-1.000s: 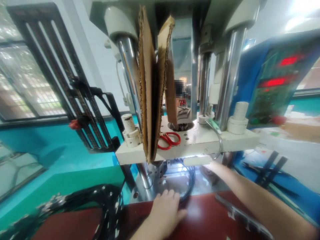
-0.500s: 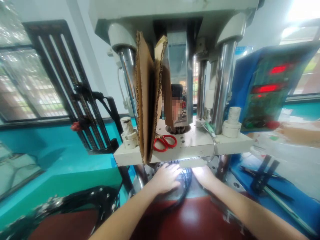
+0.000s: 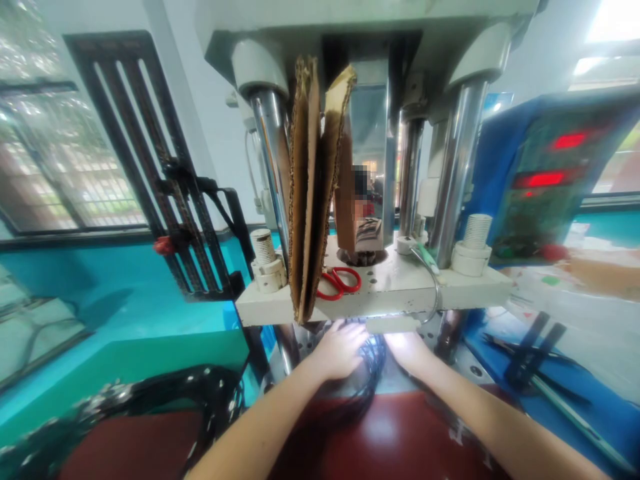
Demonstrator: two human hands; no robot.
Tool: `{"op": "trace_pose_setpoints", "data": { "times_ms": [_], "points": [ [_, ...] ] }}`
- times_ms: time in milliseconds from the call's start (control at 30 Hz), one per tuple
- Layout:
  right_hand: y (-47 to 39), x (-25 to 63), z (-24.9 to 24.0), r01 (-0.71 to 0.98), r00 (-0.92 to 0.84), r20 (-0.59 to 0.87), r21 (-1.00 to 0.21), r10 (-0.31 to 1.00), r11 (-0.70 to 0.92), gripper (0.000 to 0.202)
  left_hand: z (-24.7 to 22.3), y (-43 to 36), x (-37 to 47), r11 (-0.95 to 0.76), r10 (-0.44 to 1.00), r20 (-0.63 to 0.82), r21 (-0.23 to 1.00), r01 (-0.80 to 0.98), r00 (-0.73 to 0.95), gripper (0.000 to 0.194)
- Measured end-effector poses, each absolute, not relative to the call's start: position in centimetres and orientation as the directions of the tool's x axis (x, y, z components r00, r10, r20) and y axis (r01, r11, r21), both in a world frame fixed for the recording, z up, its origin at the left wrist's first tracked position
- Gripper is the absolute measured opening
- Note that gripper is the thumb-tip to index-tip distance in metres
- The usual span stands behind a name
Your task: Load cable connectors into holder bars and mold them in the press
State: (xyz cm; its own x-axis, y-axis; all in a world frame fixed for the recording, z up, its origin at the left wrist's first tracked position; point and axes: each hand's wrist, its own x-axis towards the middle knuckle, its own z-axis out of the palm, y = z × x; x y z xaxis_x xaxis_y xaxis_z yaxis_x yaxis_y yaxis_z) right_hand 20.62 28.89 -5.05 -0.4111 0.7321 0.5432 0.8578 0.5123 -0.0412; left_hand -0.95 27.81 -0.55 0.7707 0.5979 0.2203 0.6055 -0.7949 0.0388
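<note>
Under the front edge of the press plate (image 3: 380, 303), both hands reach into a brightly lit gap. A bundle of thin black cables (image 3: 374, 363) runs out between them and curves down onto the dark red tabletop (image 3: 385, 440). My left hand (image 3: 341, 350) is closed over the left side of the bundle, its fingertips blurred among the strands. To the right of the cables lies my right hand (image 3: 406, 352), with its fingers lost in glare and behind a pale strip (image 3: 395, 325); their grip does not show.
Folded cardboard (image 3: 305, 200) and red-handled scissors (image 3: 345, 283) sit on the press plate. At right stands a blue control box (image 3: 545, 173) with red displays; pliers (image 3: 515, 347) lie below it. More black cables (image 3: 200, 387) are heaped at left.
The whole view has shifted slightly, so the press appears farther right. My left hand's fingers, spread before, are now closer together over the cables. My right hand stays at about the same place.
</note>
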Motion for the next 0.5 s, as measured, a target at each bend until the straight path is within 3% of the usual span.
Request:
{"op": "trace_pose_setpoints", "data": {
  "times_ms": [100, 267, 500],
  "points": [
    [29.5, 20.6, -5.6, 0.854, -0.433, 0.543, -0.008, 0.720, 0.521, 0.038, -1.3, 28.5, -1.5, -0.812, 0.575, 0.195, 0.013, 0.584, 0.795, 0.050],
    [30.1, 20.6, -6.2, 0.853, -0.449, 0.534, 0.017, 0.717, 0.522, 0.039, -1.9, 28.7, -0.6, -0.762, 0.630, 0.302, 0.067, 0.644, 0.715, 0.041],
    [29.2, 20.5, -5.2, 0.849, -0.463, 0.527, 0.032, 0.713, 0.528, 0.035, -1.0, 28.7, 3.0, -0.784, 0.605, 0.360, 0.110, 0.611, 0.710, 0.045]
  ]
}}
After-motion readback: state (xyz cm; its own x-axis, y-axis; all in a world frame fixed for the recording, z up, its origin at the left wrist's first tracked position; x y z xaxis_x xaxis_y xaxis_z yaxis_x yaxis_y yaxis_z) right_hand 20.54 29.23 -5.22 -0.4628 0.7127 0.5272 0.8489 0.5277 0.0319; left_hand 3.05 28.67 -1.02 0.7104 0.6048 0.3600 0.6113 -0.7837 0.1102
